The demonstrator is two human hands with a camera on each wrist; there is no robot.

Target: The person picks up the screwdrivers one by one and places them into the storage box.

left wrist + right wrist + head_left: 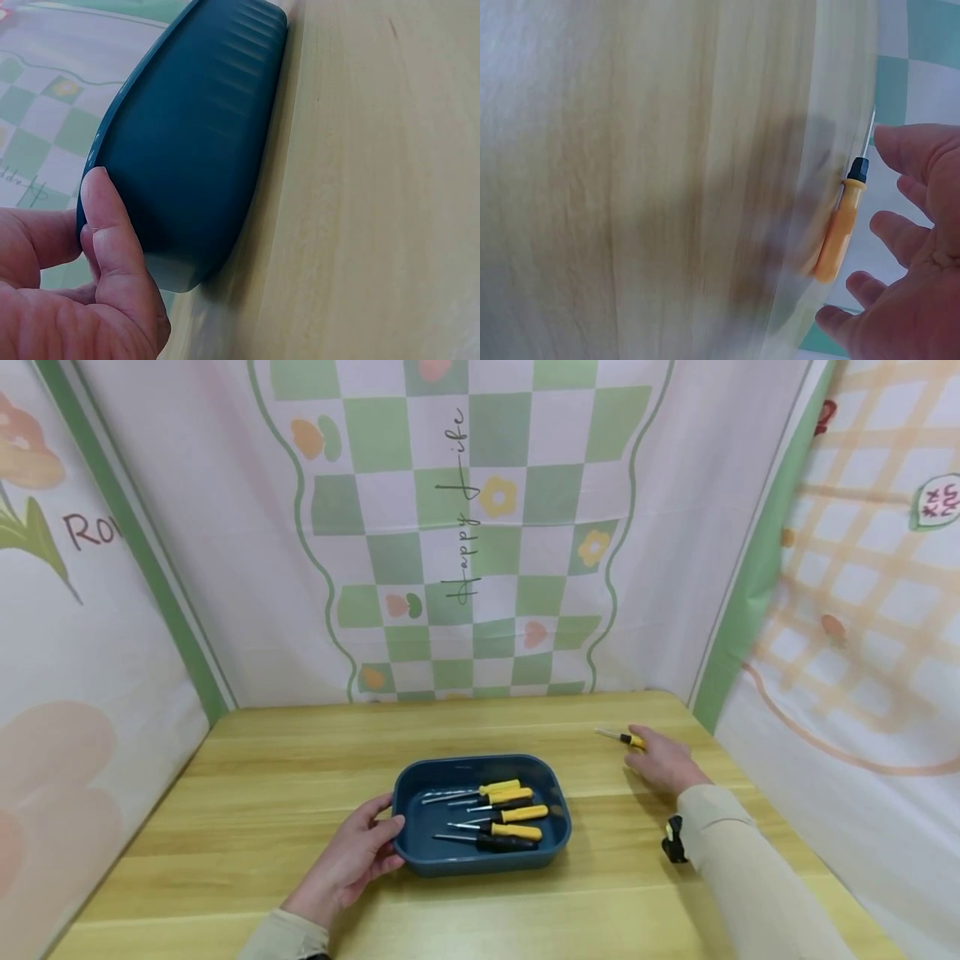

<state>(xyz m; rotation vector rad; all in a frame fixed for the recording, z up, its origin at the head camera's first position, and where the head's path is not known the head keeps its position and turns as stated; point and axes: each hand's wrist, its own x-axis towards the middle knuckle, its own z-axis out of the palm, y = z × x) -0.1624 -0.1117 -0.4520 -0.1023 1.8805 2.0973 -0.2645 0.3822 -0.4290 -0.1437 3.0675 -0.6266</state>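
A dark blue rectangular tray (480, 865) stands on the table in front of me. Its left end is gripped by my left hand (358, 853), thumb over the rim; the left wrist view shows the fingers (112, 225) at the wall. Several screwdrivers (517, 814) with yellow or black handles lie inside, shafts pointing left. Toward the far right, a lone screwdriver (840, 232) has a yellow-orange handle and black collar. My right hand (663, 760) is beside its handle, with fingers spread and apart from it in the right wrist view.
The wooden table (262, 827) carries the tray and the lone screwdriver. Behind it hangs a printed curtain (480, 552) with green and white checks. More curtains (862, 635) close off both sides. A black wrist device (675, 840) sits at my right cuff.
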